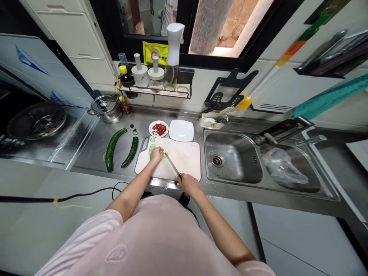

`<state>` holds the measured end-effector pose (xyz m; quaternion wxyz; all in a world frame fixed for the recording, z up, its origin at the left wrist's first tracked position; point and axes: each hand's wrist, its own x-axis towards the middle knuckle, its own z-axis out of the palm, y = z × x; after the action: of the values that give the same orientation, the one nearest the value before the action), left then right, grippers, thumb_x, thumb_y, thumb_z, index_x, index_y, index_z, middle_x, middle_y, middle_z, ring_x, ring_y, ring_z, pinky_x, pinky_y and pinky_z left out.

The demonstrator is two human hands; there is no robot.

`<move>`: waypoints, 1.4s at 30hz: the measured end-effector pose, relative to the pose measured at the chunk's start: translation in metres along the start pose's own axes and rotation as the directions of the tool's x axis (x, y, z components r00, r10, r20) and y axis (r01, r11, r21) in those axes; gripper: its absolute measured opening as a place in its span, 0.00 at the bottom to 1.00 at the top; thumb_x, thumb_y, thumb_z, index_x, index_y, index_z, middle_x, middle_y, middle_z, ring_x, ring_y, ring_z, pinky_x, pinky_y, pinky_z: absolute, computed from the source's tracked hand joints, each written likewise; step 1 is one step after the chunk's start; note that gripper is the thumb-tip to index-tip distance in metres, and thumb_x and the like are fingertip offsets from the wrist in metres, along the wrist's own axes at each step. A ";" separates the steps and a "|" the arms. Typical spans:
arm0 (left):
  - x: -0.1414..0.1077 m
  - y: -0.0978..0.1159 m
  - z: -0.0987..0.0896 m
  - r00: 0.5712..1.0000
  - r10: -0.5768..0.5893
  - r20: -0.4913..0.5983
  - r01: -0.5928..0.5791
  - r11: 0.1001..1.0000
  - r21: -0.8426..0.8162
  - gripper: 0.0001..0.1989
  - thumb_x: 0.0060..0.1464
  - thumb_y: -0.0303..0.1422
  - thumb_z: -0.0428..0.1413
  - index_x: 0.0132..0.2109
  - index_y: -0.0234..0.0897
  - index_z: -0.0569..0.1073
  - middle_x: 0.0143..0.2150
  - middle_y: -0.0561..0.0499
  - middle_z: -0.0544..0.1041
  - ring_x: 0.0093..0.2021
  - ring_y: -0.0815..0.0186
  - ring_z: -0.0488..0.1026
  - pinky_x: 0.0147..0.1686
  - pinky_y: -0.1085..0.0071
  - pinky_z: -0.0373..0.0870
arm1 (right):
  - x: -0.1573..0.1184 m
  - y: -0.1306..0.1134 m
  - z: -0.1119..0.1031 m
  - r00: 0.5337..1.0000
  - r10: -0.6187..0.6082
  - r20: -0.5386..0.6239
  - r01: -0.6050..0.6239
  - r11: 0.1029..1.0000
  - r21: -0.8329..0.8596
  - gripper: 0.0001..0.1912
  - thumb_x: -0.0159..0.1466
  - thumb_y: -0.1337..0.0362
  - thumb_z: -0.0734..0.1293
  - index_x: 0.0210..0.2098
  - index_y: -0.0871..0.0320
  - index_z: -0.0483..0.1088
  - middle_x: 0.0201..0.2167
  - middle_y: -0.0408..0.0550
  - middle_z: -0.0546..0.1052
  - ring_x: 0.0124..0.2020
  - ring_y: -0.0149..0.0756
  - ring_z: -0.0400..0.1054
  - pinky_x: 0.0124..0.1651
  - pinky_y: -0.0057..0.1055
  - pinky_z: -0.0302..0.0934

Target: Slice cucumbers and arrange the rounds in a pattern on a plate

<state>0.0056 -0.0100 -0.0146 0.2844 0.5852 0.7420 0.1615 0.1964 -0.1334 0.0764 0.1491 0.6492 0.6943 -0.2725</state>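
My right hand (189, 184) grips the dark handle of a kitchen knife (173, 166), its blade pointing up and left over the white cutting board (186, 157). A round cucumber slice (165, 155) is at the blade's tip. Close beside it, my left hand (156, 155) has its fingers curled and drawn together; what they hold, if anything, is too small to make out. Several pale green cucumber slices (151, 148) lie partly behind that hand on the board's left side. Left of the board are two whole dark green cucumbers, a longer one (114, 148) and a shorter one (131, 152).
Behind the board stand a plate of chopped red pieces (158, 129) and a white square plate (181, 130). A lidded steel pot (105, 109) is at back left, a wok (36, 120) farther left. To the right is a double sink (234, 180) with a plastic bag (283, 166).
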 end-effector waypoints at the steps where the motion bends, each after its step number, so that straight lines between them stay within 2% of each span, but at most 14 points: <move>1: 0.000 0.000 0.000 1.000 0.002 -0.005 -0.002 1.000 -0.002 0.08 0.49 0.29 0.54 0.38 0.41 0.76 0.35 0.51 0.76 0.37 0.66 0.71 0.37 0.73 0.65 | 0.000 0.000 0.000 1.000 -0.001 -0.001 0.001 1.000 -0.001 0.20 0.67 0.56 0.52 0.44 0.60 0.70 0.41 0.58 0.77 0.44 0.44 0.71 0.43 0.35 0.59; 8: 0.000 0.000 0.000 1.000 -0.007 0.004 0.007 1.000 -0.006 0.08 0.49 0.28 0.55 0.38 0.41 0.75 0.35 0.51 0.76 0.37 0.66 0.72 0.37 0.73 0.65 | 0.001 0.000 0.001 1.000 -0.004 -0.009 0.004 1.000 -0.003 0.20 0.67 0.56 0.52 0.43 0.60 0.70 0.40 0.57 0.77 0.43 0.45 0.72 0.41 0.35 0.60; 21: 0.001 -0.002 0.002 1.000 0.005 -0.016 -0.005 1.000 -0.022 0.07 0.49 0.28 0.55 0.36 0.41 0.75 0.33 0.52 0.76 0.36 0.66 0.72 0.35 0.73 0.64 | -0.016 0.009 0.011 1.000 0.026 -0.009 -0.026 1.000 0.009 0.22 0.68 0.54 0.51 0.43 0.58 0.70 0.40 0.56 0.77 0.43 0.44 0.71 0.41 0.33 0.59; 33: 0.001 -0.002 0.003 1.000 0.019 -0.016 -0.019 1.000 0.012 0.08 0.50 0.27 0.53 0.37 0.40 0.75 0.36 0.51 0.76 0.38 0.65 0.71 0.38 0.72 0.64 | -0.024 0.012 0.007 0.999 0.033 0.032 -0.033 0.999 0.007 0.21 0.67 0.54 0.52 0.43 0.58 0.70 0.40 0.56 0.77 0.43 0.46 0.71 0.41 0.35 0.60; 42: -0.014 -0.005 0.007 0.985 0.157 -0.074 -0.156 0.988 0.020 0.09 0.53 0.30 0.52 0.42 0.37 0.73 0.39 0.47 0.73 0.39 0.64 0.70 0.43 0.70 0.65 | -0.023 0.014 0.011 0.999 0.034 0.029 -0.034 0.999 0.032 0.21 0.67 0.54 0.52 0.43 0.59 0.70 0.40 0.56 0.77 0.44 0.45 0.71 0.42 0.35 0.59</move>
<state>0.0079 -0.0253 -0.0199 0.2386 0.6371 0.7051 0.1999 0.2108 -0.1587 0.0782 0.1531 0.6592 0.6765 -0.2905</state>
